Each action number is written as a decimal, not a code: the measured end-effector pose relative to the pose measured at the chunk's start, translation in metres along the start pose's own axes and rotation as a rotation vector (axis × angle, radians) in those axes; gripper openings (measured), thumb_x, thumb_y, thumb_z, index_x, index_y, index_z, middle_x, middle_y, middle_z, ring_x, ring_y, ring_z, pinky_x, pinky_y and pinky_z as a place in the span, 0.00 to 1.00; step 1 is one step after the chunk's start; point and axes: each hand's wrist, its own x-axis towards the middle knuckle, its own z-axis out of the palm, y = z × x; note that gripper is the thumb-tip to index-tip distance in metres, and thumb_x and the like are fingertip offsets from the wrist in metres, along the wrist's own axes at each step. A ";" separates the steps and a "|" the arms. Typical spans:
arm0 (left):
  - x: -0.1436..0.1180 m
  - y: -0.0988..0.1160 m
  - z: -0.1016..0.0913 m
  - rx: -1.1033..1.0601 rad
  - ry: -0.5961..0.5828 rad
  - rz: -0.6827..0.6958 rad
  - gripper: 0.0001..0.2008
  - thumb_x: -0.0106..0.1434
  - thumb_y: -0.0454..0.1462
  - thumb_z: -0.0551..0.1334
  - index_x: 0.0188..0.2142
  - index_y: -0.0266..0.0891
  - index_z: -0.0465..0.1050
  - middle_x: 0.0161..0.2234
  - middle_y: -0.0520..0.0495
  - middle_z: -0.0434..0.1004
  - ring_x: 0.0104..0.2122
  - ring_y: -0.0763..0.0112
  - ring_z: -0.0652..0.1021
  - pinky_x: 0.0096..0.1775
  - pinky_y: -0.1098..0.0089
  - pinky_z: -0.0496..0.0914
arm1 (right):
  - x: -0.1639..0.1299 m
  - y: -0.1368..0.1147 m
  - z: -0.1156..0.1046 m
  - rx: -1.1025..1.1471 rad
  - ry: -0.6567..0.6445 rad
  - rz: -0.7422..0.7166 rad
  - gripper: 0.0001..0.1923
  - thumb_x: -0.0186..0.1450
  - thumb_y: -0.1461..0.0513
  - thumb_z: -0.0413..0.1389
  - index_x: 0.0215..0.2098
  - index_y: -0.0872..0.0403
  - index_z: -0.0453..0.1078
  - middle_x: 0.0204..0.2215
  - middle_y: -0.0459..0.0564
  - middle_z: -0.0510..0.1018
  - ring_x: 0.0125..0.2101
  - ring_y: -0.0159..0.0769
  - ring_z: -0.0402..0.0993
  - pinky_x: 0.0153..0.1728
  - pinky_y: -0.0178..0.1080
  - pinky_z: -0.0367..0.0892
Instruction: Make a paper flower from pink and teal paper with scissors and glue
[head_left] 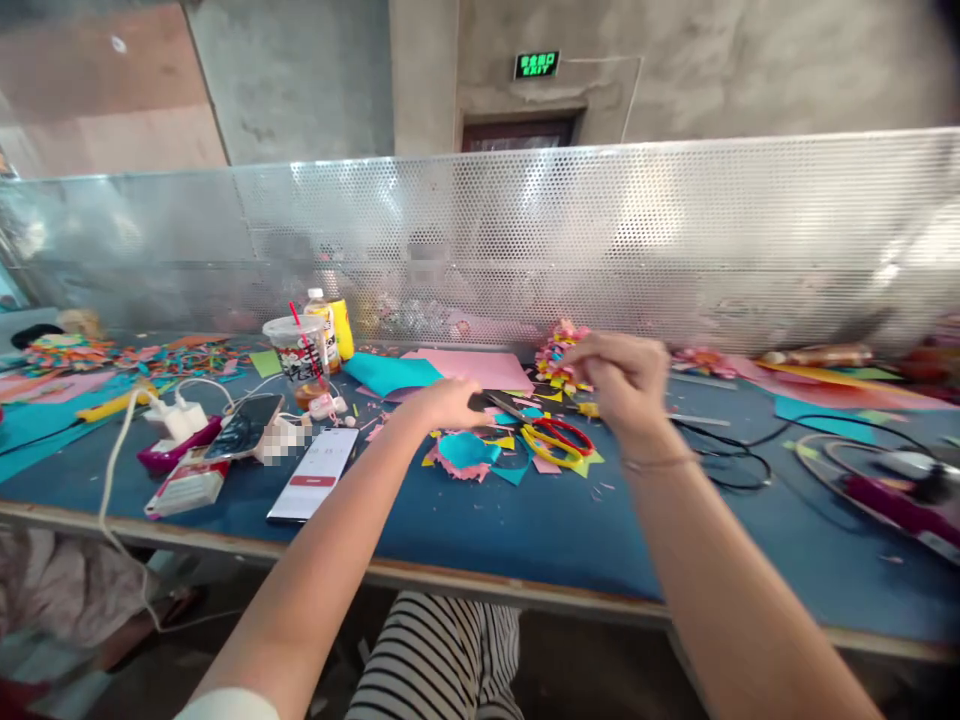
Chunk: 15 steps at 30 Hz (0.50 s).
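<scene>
My left hand [451, 403] reaches over the middle of the table, its fingers closed at the edge of a dark object I cannot make out. My right hand [630, 375] is raised with curled fingers, in front of a bunch of pink, yellow and blue paper pieces [551, 365]; anything in its grip is hidden. Between the hands lie scissors [559, 445] with red and yellow handles. Just below my left hand are a curled blue paper piece [466, 450] and pink frilled paper [457, 472]. A small yellow tip [589, 409] shows beside my right wrist.
Pink paper [480, 368] and blue paper [394, 373] lie behind. On the left are a phone [319, 475], a plastic cup [296, 350] with a straw, a bottle and chargers. Black cables [739, 483] run on the right. A perforated metal partition [480, 250] borders the back.
</scene>
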 end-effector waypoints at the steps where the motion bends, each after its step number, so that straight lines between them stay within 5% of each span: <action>1: 0.009 -0.007 0.009 0.044 0.000 -0.040 0.29 0.49 0.51 0.61 0.46 0.35 0.69 0.46 0.37 0.71 0.45 0.57 0.72 0.44 0.65 0.65 | -0.009 0.012 0.010 0.000 0.015 0.077 0.15 0.57 0.69 0.44 0.24 0.55 0.72 0.15 0.44 0.68 0.16 0.27 0.63 0.20 0.31 0.59; 6: 0.022 -0.033 0.044 0.056 -0.094 0.014 0.35 0.41 0.55 0.64 0.46 0.40 0.67 0.51 0.40 0.66 0.50 0.56 0.67 0.47 0.64 0.64 | -0.050 0.062 0.055 -0.159 -0.527 0.263 0.14 0.54 0.69 0.47 0.29 0.55 0.75 0.28 0.48 0.78 0.30 0.33 0.72 0.34 0.33 0.64; 12: 0.013 -0.029 0.053 -0.066 -0.075 0.060 0.30 0.28 0.46 0.71 0.34 0.41 0.72 0.41 0.41 0.72 0.45 0.50 0.70 0.44 0.60 0.65 | -0.049 0.057 0.059 -0.127 -0.601 0.390 0.16 0.57 0.69 0.45 0.33 0.56 0.75 0.31 0.49 0.78 0.32 0.32 0.72 0.35 0.33 0.63; 15: 0.012 -0.029 0.051 -0.189 -0.059 0.060 0.29 0.29 0.41 0.72 0.35 0.42 0.72 0.41 0.43 0.73 0.44 0.53 0.71 0.41 0.65 0.66 | -0.049 0.056 0.054 -0.146 -0.601 0.427 0.16 0.57 0.68 0.44 0.33 0.56 0.75 0.29 0.48 0.77 0.29 0.32 0.71 0.34 0.33 0.63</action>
